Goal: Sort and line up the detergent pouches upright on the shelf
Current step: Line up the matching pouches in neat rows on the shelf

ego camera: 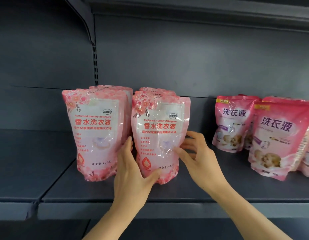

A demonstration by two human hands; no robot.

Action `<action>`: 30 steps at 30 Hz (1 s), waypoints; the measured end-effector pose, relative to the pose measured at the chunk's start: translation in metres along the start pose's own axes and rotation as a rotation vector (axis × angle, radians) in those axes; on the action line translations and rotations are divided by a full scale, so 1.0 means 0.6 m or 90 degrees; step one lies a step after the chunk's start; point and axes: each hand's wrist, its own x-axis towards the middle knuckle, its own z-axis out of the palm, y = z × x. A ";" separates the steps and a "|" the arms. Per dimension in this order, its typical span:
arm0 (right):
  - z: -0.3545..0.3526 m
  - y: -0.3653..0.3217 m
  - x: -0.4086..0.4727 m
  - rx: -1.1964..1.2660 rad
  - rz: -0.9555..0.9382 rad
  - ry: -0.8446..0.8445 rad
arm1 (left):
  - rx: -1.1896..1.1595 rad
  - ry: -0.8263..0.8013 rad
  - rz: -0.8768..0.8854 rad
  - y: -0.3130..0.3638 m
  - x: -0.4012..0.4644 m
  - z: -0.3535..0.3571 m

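Note:
Two rows of light pink floral detergent pouches stand upright on the dark shelf (115, 196). The front pouch of the right row (159, 134) is held between both hands. My left hand (133, 170) grips its lower left side, fingers behind and thumb across the bottom front. My right hand (195, 153) holds its right edge, thumb on the front and fingers curled round the back. The front pouch of the left row (96, 134) stands free beside it. More pouches stand behind each front one, mostly hidden.
To the right stands a group of darker pink pouches: one at the back (233, 123), a bigger-looking one in front (278, 141), others cut off by the frame edge. A slotted upright (95, 63) runs up the back wall. Bare shelf lies to the left.

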 end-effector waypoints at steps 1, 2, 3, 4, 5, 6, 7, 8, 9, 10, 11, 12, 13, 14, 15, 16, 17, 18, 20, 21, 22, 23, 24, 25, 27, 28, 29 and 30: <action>-0.008 0.000 -0.005 -0.045 -0.011 0.013 | 0.033 0.022 0.045 0.005 -0.006 -0.005; -0.017 0.000 -0.011 -0.093 -0.022 0.024 | 0.066 0.042 0.093 0.011 -0.011 -0.009; -0.026 0.000 -0.018 -0.136 -0.034 0.034 | 0.093 0.054 0.141 0.017 -0.015 -0.012; -0.037 -0.001 -0.025 -0.173 -0.045 0.038 | 0.107 0.054 0.183 0.024 -0.018 -0.015; -0.048 -0.001 -0.033 -0.207 -0.052 0.041 | 0.107 0.043 0.220 0.032 -0.020 -0.017; -0.059 -0.002 -0.041 -0.240 -0.055 0.046 | 0.099 0.030 0.254 0.041 -0.021 -0.018; -0.071 -0.001 -0.048 -0.271 -0.056 0.053 | 0.088 0.019 0.284 0.051 -0.021 -0.016; -0.084 0.000 -0.055 -0.299 -0.058 0.063 | 0.073 0.009 0.307 0.061 -0.022 -0.013; -0.097 0.003 -0.062 -0.324 -0.057 0.074 | 0.052 -0.001 0.319 0.072 -0.023 -0.008; -0.111 0.005 -0.069 -0.342 -0.053 0.082 | 0.030 -0.014 0.320 0.084 -0.026 -0.002; -0.127 0.008 -0.075 -0.354 -0.046 0.091 | 0.013 -0.030 0.316 0.095 -0.029 0.005; -0.143 0.011 -0.082 -0.363 -0.040 0.100 | 0.002 -0.048 0.313 0.106 -0.032 0.014; -0.161 0.014 -0.088 -0.369 -0.033 0.114 | -0.004 -0.072 0.311 0.116 -0.035 0.024; -0.180 0.019 -0.093 -0.372 -0.023 0.131 | -0.003 -0.100 0.306 0.126 -0.037 0.035; -0.200 0.023 -0.096 -0.371 -0.010 0.151 | 0.000 -0.128 0.302 0.136 -0.038 0.046; -0.220 0.029 -0.099 -0.369 0.005 0.170 | 0.003 -0.152 0.302 0.147 -0.039 0.057; -0.241 0.036 -0.101 -0.367 0.019 0.187 | 0.004 -0.170 0.305 0.158 -0.041 0.069; -0.261 0.043 -0.102 -0.364 0.031 0.202 | 0.006 -0.186 0.308 0.170 -0.042 0.082; -0.304 0.062 -0.105 -0.356 0.047 0.230 | 0.003 -0.211 0.308 0.194 -0.046 0.112; -0.326 0.072 -0.105 -0.351 0.050 0.246 | 0.002 -0.221 0.305 0.206 -0.048 0.129; -0.349 0.082 -0.104 -0.343 0.053 0.262 | -0.001 -0.227 0.301 0.219 -0.049 0.147; -0.371 0.094 -0.104 -0.328 0.055 0.281 | -0.003 -0.228 0.296 0.231 -0.050 0.168; -0.398 0.108 -0.102 -0.312 0.055 0.300 | -0.003 -0.225 0.289 0.247 -0.050 0.194; -0.417 0.120 -0.099 -0.298 0.057 0.320 | -0.004 -0.227 0.278 0.259 -0.050 0.215; -0.455 0.146 -0.089 -0.278 0.061 0.359 | -0.014 -0.238 0.242 0.284 -0.047 0.259; -0.478 0.163 -0.083 -0.270 0.060 0.373 | -0.018 -0.237 0.224 0.300 -0.045 0.287; -0.500 0.178 -0.076 -0.258 0.060 0.384 | -0.023 -0.235 0.202 0.315 -0.042 0.314; -0.521 0.193 -0.068 -0.240 0.062 0.385 | -0.030 -0.232 0.179 0.329 -0.039 0.338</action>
